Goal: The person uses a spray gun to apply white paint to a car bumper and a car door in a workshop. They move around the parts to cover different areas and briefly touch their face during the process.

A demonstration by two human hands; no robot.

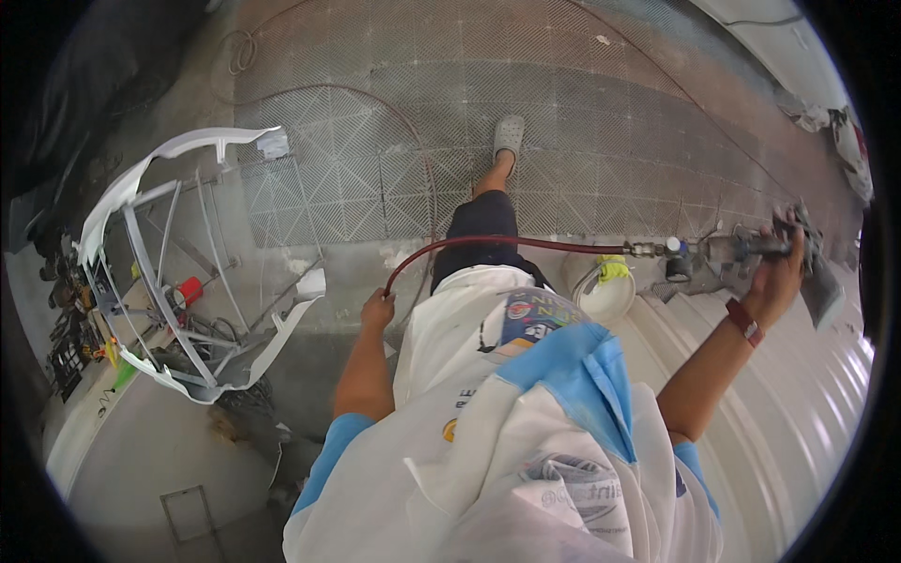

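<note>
My right hand (779,274), with a dark red band on its wrist, is closed around a spray gun (819,286) at the far right. A metal coupling and a small regulator (678,261) sit at the gun's inlet. From there a dark red air hose (507,242) arches leftward across my legs. My left hand (378,308) grips that hose lower down, at the left of my body. Beyond it on the left, a white car bumper (117,202) rests on a metal frame stand (150,253).
A white bucket (608,302) with a yellow-green cloth (614,267) stands beside my legs. Thinner hose (375,97) trails over the grated floor mats (450,113). A red container (190,289) and clutter lie behind the stand. Ribbed light panelling (751,413) runs along the right.
</note>
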